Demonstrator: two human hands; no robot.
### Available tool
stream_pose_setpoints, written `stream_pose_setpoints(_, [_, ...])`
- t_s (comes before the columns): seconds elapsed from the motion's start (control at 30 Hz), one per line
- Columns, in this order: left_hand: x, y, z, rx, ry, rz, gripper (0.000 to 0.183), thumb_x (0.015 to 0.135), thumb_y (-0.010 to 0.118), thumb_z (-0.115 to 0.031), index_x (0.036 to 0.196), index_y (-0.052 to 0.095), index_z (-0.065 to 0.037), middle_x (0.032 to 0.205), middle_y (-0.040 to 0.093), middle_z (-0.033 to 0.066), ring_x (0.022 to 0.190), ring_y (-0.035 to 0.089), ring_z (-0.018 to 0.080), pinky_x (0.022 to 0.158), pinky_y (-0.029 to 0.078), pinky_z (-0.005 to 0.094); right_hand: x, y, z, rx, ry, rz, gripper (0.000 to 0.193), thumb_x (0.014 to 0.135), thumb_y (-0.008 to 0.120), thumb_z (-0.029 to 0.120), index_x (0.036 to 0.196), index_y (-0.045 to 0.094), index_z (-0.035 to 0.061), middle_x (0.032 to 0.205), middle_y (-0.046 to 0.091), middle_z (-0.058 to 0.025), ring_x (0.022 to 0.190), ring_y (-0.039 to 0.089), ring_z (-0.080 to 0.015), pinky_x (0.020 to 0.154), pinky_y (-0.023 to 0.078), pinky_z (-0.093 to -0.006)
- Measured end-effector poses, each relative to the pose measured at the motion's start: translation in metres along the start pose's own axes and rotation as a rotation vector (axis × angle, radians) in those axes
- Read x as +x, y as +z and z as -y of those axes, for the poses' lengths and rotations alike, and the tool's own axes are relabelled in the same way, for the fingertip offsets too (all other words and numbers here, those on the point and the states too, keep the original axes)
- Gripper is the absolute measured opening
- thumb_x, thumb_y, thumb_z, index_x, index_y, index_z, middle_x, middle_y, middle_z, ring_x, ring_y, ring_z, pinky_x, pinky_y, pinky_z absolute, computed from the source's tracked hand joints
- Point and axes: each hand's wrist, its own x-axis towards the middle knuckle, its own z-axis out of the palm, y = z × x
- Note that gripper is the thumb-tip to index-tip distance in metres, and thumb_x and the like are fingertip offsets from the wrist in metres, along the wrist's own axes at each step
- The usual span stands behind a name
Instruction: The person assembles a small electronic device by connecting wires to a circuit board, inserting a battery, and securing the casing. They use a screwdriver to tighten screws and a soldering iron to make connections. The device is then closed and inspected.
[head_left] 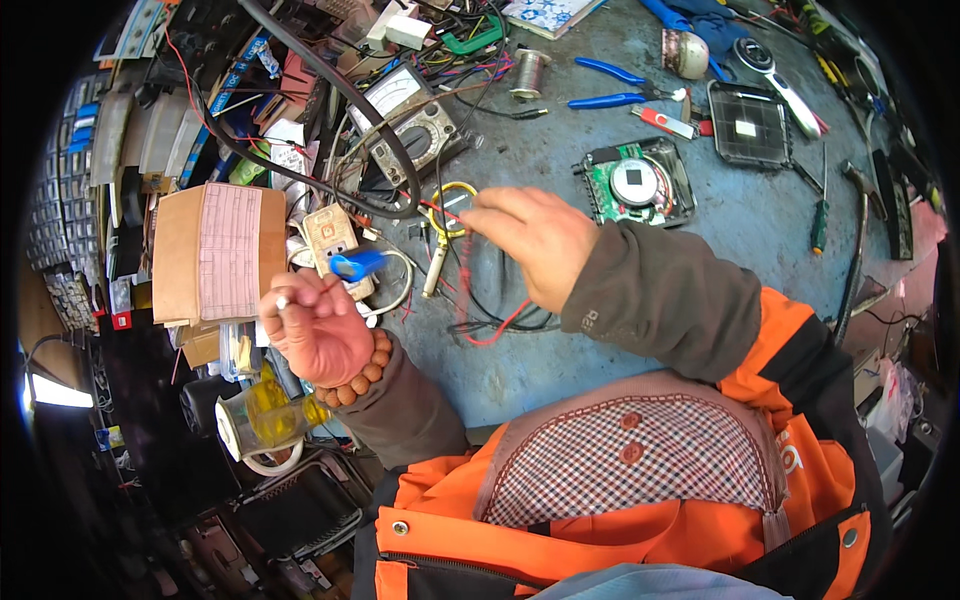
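My left hand (318,335), with a brown beaded bracelet (362,380) at the wrist, is raised at the bench's left side. Its fingers are curled, and a small white tip (283,298) shows among them; I cannot make out what it is. A shiny blue curved piece (357,264) lies just beyond these fingers, and whether they touch it is unclear. Over the bench, my right hand (535,240) reaches left with finger and thumb tips together at a thin red wire (465,265). Beside those tips is a yellow ring (455,205) on a pale handle (435,267).
An analog multimeter (412,125) stands among cables behind my hands. An opened device with a green circuit board (637,182), blue-handled cutters (615,88), a solder spool (530,73) and a black tray (750,122) lie farther right. A cardboard piece (180,255) and a jug (262,422) stand left.
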Motion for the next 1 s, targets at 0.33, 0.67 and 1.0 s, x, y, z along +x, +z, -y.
stream_pose_setpoints(0.33, [0.014,0.058,0.026,-0.281,-0.027,0.07,0.015,0.109,0.062,-0.012,0.122,0.069,-0.006,0.112,0.062,0.0076,0.091,0.053,0.0146,0.075,0.045,0.0276,0.02,0.022,0.009,0.418,0.081,-0.048,0.08,0.081,0.087,0.017,0.152,0.05,0.0121,0.13,0.064,-0.0209,0.113,0.068,-0.0383,0.094,0.058,-0.0449])
stream_pose_setpoints(0.67, [0.035,0.209,0.063,0.177,-0.151,0.259,0.038,0.096,0.073,0.005,0.134,0.065,0.003,0.121,0.072,0.0103,0.098,0.068,0.0118,0.088,0.055,0.0252,0.006,-0.154,-0.083,0.79,0.326,0.109,0.039,0.097,0.078,0.01,0.132,0.065,0.0044,0.104,0.074,-0.0054,0.08,0.068,-0.011,0.067,0.055,-0.0274])
stream_pose_setpoints(1.0, [0.015,0.186,0.135,0.311,-0.715,0.367,0.048,0.095,0.077,0.001,0.14,0.061,0.004,0.117,0.068,0.0088,0.095,0.066,0.0095,0.084,0.056,0.0243,-0.031,-0.187,-0.105,0.326,0.342,0.297,0.041,0.095,0.064,-0.007,0.134,0.065,0.0059,0.126,0.069,-0.0034,0.107,0.062,-0.0129,0.093,0.052,-0.0305])
